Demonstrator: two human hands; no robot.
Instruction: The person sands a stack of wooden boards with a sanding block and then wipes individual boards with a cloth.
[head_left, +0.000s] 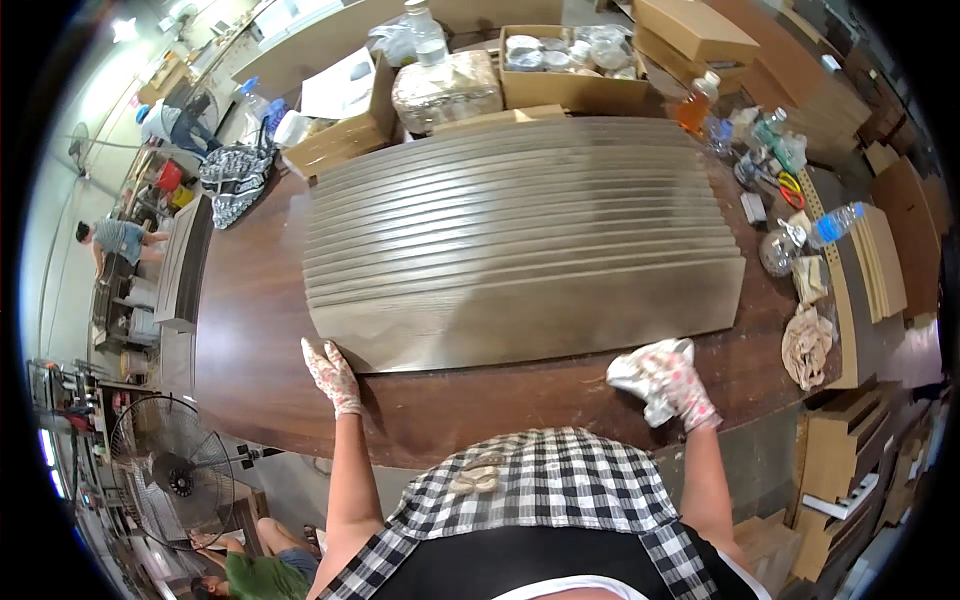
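Looks like wiping the boards; left hand [333,376] in a floral glove rests flat on the near corner of the fanned stack of grey boards [520,240] on the brown table [250,300]; right hand [672,381] grips a crumpled white rag [640,372] just off the front edge; next move probably calls for bringing the rag onto the front board while the left steadies the stack.

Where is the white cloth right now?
In the head view, the white cloth is bunched in the gloved right hand, low on the right, just below the near edge of the fanned grey boards on the brown table.
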